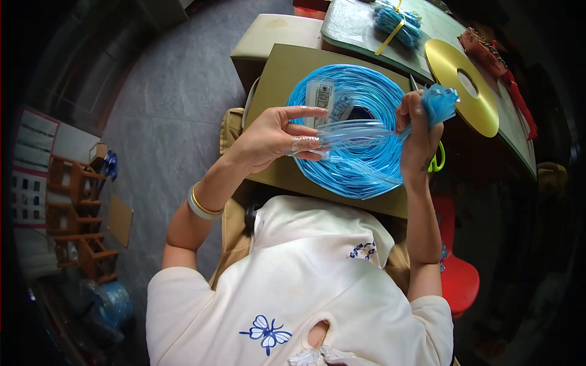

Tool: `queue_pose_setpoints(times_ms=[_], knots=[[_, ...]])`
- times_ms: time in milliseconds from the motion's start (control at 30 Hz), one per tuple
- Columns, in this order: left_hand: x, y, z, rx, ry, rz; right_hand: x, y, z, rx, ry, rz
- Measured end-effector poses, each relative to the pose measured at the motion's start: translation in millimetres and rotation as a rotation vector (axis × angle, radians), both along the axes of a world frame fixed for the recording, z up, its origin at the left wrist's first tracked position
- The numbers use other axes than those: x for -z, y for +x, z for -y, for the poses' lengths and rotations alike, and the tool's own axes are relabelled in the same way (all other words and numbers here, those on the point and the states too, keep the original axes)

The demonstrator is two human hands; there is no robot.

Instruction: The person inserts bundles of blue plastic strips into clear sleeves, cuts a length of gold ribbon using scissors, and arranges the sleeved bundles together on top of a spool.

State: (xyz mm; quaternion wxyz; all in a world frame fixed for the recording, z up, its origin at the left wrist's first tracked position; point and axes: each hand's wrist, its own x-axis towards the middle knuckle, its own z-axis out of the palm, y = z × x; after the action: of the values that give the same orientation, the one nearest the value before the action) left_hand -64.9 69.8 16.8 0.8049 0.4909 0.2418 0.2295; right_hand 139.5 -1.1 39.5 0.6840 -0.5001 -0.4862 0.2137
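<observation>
My right hand [417,131] is closed in a fist around a bunch of blue plastic strips [441,104], whose gathered ends stick out above the fist. From it, thin translucent strands [360,133] stretch left to my left hand [271,137]. That hand holds them between its fingers, with the index finger held out straight. Clear tape wraps a couple of its fingertips. Beneath both hands lies a large coil of blue plastic strands [366,183], with a printed white label [320,97] on it. The coil rests on a brown board or box [278,82].
Lime-green scissor handles [437,160] show beside my right wrist. A gold disc-shaped reel [458,67] leans over the table edge [516,137]. A tied blue bundle [397,27] lies farther back. At right stands a red chair [459,280]; wooden stools [79,213] stand left.
</observation>
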Motion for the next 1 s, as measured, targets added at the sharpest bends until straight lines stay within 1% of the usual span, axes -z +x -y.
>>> queue_pose_setpoints(times_ms=[133,267,333,367,400,467,633,733,800,933,967,1000], knots=[[-2.6,-2.7,-1.1,-0.008,-0.016,-0.029,2.3,-4.9,-0.6,0.025,0.034,0.084],[-5.7,-6.7,-3.1,0.043,-0.141,0.024,7.0,3.1,-0.7,0.014,-0.042,0.290],[-11.0,-8.6,-3.3,0.058,-0.153,0.033,6.6,5.2,-1.2,0.028,0.073,0.781],[-14.6,-9.2,-3.3,0.073,-0.166,0.042,6.8,4.6,-1.9,0.028,0.074,0.781],[-17.8,-9.6,-3.2,0.089,-0.178,0.051,7.3,3.1,-2.8,-0.011,0.098,0.968],[-20.4,-9.8,-3.1,0.106,-0.190,0.060,7.8,0.7,-3.6,-0.049,0.123,1.154],[-23.8,-10.1,-4.1,0.167,-0.183,0.091,7.3,-5.0,-5.2,-0.199,0.078,1.215],[-25.6,-9.7,-3.6,0.177,-0.223,0.138,2.2,-8.5,-2.0,-0.310,-0.048,1.254],[-26.0,-9.8,-2.8,0.179,-0.235,0.154,2.5,-9.5,-1.8,-0.346,-0.089,1.266],[-28.7,-6.9,-3.1,0.157,-0.271,0.122,10.2,-8.4,-5.5,-0.192,-0.008,1.472],[-29.2,-6.1,-4.1,0.156,-0.270,0.122,10.7,-8.9,-5.7,-0.191,-0.007,1.472],[-29.7,-4.8,-6.7,0.155,-0.278,0.065,11.0,-9.9,-6.2,-0.157,0.000,1.501]])
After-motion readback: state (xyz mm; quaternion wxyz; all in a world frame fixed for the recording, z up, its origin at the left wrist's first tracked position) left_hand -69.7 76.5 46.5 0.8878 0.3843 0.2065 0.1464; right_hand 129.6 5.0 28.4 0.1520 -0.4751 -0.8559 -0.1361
